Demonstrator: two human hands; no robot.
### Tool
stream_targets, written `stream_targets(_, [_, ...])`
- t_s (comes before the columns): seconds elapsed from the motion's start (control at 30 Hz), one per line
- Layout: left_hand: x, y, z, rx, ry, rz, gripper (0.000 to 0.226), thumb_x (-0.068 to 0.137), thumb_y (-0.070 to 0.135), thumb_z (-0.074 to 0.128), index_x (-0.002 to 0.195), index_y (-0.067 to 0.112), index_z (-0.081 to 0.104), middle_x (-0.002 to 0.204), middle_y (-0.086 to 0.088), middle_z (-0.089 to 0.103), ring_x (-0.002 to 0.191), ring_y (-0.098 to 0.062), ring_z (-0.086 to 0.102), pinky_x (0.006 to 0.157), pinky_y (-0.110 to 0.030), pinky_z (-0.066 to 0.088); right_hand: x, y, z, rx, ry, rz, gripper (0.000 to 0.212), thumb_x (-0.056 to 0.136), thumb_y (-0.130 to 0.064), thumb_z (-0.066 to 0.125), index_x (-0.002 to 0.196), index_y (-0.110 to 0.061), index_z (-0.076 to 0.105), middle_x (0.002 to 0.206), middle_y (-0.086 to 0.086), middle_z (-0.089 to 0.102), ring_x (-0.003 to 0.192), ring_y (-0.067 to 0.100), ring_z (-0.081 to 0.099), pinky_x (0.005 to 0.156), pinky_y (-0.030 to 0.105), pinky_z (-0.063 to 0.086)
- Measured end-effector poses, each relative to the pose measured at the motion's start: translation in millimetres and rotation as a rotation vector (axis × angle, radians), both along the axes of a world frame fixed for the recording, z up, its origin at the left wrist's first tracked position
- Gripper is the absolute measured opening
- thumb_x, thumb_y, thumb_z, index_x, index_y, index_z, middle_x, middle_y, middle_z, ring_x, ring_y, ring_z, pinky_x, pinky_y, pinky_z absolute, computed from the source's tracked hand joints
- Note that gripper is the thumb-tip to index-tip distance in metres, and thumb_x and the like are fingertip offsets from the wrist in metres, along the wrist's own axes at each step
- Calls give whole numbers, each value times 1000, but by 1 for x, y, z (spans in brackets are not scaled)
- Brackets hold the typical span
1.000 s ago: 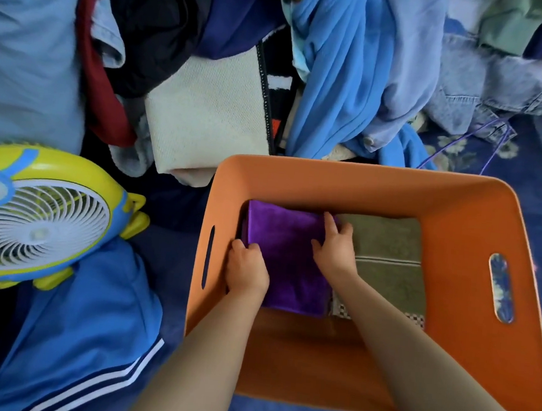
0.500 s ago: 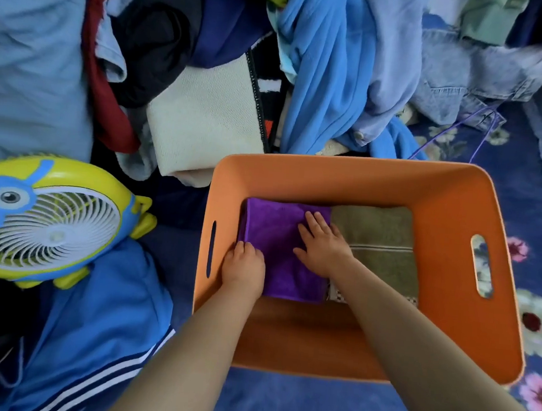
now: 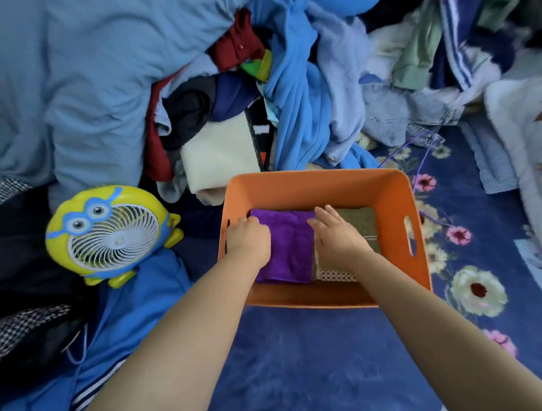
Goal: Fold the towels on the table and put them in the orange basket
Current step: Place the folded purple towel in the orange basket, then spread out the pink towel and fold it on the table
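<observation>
— So, how far are you with the towels?

— Two are in the orange basket now. My purple towel is folded and lies flat on the bottom, on the left side. Just beside it, on the right, is the green towel, folded too.

— What are your hands doing?

— My left hand sits on the near left corner of the purple towel, with the fingers curled under. I cannot tell if they pinch the cloth or just press it. My right hand has its fingers spread out straight, over the line where the two towels meet.

— Is there more to fold?

— I think so, but it is hard to say. Behind the basket is a big pile of clothes, all mixed up. A white cloth in it could be a towel. My arm hides part of the green towel, and a yellow fan sits to the left.
</observation>
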State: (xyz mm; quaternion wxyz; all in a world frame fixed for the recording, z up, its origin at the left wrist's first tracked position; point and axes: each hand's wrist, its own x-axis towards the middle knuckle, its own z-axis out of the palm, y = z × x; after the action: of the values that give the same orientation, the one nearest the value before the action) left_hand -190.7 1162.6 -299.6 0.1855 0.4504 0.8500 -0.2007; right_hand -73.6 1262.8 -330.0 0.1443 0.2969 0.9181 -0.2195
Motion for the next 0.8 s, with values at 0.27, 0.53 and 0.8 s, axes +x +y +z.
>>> stream_targets(0.27, [71, -34, 132, 188, 138, 95, 36, 90, 9, 45, 125, 6, 54, 131, -12, 50, 124, -28, 44, 98, -36, 41, 76, -29, 127, 109, 206, -62, 45, 92, -12, 42, 136, -5, 41, 144, 15, 39, 134, 27, 34, 109, 36, 31])
stream_targets(0.53, [185, -99, 205, 316, 182, -26, 36, 90, 8, 44, 126, 8, 52, 130, -10, 51, 122, -28, 48, 95, -33, 42, 198, -113, 212, 291, 274, -114, 41, 94, -14, 42, 133, -7, 46, 137, 13, 45, 123, 28, 45, 96, 37, 42])
stream_targets(0.8, [327, -186, 244, 385, 93, -317, 28, 93, 23, 45, 114, 9, 57, 124, -10, 56, 114, -30, 53, 85, -34, 44, 352, -237, 258, 429, 300, -347, 37, 94, -16, 42, 129, -9, 50, 131, 14, 49, 116, 31, 49, 93, 38, 42])
